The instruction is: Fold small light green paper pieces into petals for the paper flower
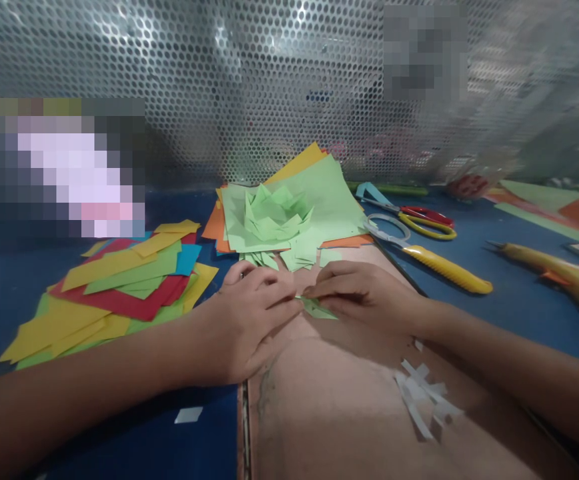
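Observation:
My left hand (249, 320) and my right hand (364, 293) meet over a brown board (349, 413), fingers pinched together on a small folded green paper piece (317, 308) between them. Just beyond the hands lies a folded green paper flower (274, 217) on a stack of green, orange and yellow sheets (319, 193), with several small folded green pieces (289, 260) at its near edge.
A heap of yellow, green, red and blue paper strips (119, 280) lies to the left on the blue table. Right of the stack are red-handled scissors (424, 217), a yellow-handled tool (444, 267) and a yellow glue gun (564, 277). White paper scraps (424, 397) sit on the board. A perforated metal wall stands behind.

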The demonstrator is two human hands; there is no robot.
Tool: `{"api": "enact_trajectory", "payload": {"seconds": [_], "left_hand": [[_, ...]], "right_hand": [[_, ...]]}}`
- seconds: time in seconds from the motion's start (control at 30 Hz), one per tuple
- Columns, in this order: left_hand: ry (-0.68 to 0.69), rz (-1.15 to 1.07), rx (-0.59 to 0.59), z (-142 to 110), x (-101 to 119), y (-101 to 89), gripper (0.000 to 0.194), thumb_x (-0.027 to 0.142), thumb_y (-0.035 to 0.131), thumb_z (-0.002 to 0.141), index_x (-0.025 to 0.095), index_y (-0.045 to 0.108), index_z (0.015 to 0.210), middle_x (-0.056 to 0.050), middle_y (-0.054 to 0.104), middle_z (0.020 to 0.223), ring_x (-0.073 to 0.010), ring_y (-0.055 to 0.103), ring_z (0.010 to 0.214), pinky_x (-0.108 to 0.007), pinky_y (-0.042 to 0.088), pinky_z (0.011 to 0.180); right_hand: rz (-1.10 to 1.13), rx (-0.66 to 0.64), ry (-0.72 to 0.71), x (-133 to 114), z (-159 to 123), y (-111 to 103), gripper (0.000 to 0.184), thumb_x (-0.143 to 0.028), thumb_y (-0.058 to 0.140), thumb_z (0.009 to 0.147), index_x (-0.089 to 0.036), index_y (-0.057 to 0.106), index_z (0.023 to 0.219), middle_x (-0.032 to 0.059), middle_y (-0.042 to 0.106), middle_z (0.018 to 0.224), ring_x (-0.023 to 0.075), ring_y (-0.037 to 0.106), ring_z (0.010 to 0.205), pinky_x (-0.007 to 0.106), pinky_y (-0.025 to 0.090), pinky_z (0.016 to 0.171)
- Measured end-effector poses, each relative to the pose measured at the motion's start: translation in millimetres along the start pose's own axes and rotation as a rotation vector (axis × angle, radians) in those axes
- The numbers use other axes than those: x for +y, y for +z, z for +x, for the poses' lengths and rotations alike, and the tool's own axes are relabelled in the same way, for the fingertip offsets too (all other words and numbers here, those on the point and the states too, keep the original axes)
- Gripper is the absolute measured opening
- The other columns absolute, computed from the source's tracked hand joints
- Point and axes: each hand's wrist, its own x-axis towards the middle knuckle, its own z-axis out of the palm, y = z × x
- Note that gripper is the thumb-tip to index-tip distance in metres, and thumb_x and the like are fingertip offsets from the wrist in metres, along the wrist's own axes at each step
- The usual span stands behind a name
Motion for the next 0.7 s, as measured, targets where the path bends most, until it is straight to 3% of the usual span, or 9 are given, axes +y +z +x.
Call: {"api": "enact_trajectory", "payload": {"seconds": [0.4,0.7], "left_hand": [[0.024,-0.037,0.016,-1.3,-0.2,1.4,0.037,0.02,0.042,0.086,0.015,0.053,0.12,-0.007,0.055,0.124,-0.0258,0.041,0.109,-0.045,0.023,0.092],[0.063,0.003,0.022,-1.4,0.3,2.1,0.036,0.022,0.037,0.088,0.012,0.055,0.118,-0.014,0.055,0.115,-0.0278,0.041,0.105,-0.045,0.025,0.089]], "right_hand": [[0.007,0.009,-0.017,2.2,-0.3,1.9,0.02,-0.014,0.051,0.088,-0.017,0.068,0.098,0.0076,0.064,0.09,0.0128,0.06,0.082,0.023,0.048,0.073],[-0.048,0.124,-0.008,-8.6,0.3,5.1,0.009,-0.019,0.062,0.08,-0.016,0.066,0.087,0.0052,0.065,0.081,0.0137,0.06,0.075,0.025,0.048,0.069]]}}
